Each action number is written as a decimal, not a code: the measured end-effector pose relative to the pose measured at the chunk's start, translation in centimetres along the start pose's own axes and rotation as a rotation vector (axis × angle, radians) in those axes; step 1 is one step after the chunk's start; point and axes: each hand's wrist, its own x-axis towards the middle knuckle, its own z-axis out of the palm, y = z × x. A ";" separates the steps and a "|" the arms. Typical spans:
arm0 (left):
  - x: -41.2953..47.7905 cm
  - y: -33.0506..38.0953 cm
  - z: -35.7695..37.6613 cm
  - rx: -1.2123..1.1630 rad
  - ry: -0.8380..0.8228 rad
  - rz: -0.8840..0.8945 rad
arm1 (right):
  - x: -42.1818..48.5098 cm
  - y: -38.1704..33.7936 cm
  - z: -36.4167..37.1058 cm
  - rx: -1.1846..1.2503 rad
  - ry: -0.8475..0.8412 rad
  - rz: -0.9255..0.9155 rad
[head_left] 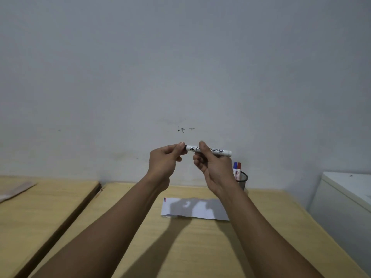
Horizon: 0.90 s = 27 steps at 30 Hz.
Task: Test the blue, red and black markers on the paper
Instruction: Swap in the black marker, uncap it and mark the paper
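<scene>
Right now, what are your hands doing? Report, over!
Left hand pinching the black marker's cap, right hand gripping its barrel. Blue and red markers parked in the cup. Paper below, nothing blocking it.

The white-barrelled marker with a black cap end (208, 151), held level in the air above the tan wooden table (200, 247), carries black print along its barrel: two bold characters near the cap end look like "FA", and the longer line beside them is too blurred and too covered by fingers to read. The torn white sheet of paper (194, 209) lying on the table shows short blue and red strokes at its far left corner, marks and not writing. The blue-capped and red-capped markers (237, 167) in the black mesh cup (243, 178) near the table's far edge bear a small label that cannot be read.
</scene>
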 end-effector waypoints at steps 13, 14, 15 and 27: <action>2.1 -3.0 -1.6 -0.015 0.058 -0.048 | 1.5 4.5 -0.2 0.069 0.019 0.020; 2.4 -3.4 -1.7 -0.015 0.055 -0.055 | 1.7 4.9 -0.3 0.066 0.018 0.021; 2.6 -3.7 -1.8 -0.016 0.053 -0.062 | 2.0 5.3 -0.4 0.064 0.017 0.021; 6.2 -7.5 -3.3 -0.113 0.083 -0.307 | 4.0 9.8 -2.8 -0.076 -0.056 -0.025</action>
